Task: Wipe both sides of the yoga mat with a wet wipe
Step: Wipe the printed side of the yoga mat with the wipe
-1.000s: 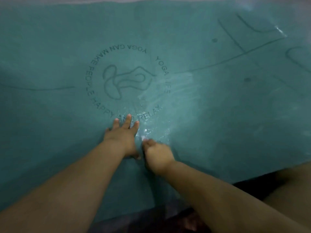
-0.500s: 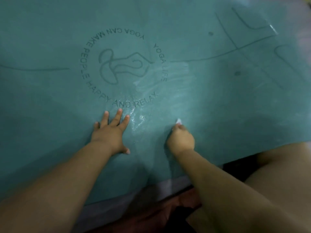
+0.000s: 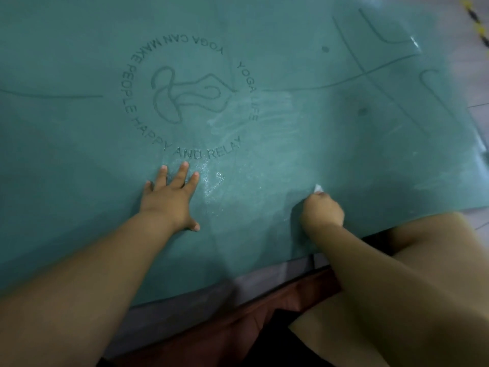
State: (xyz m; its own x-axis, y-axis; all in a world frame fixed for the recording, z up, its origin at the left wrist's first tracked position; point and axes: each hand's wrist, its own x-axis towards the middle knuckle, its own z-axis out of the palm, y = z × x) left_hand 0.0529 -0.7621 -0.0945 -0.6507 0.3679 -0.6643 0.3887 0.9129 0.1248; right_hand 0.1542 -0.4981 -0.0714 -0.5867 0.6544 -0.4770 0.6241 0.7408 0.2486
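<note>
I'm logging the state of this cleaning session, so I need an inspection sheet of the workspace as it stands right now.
Surface: teal yoga mat lies flat on the floor, printed circle logo up; wet streaks shine beside the logo, toward the right hand.
Job's things: white wet wipe, only a corner showing at the right hand's fingertips, on the mat.
Clutter: nothing seen.
Hands: left hand flat on the mat, fingers spread, below the logo; right hand curled round the wipe, near the mat's near edge.
Cables: a yellow-and-black striped line at the top right corner; cannot tell whether cable or tape.
Surroundings: pale floor beyond the mat's right end; the person's bare knee at the near edge.
</note>
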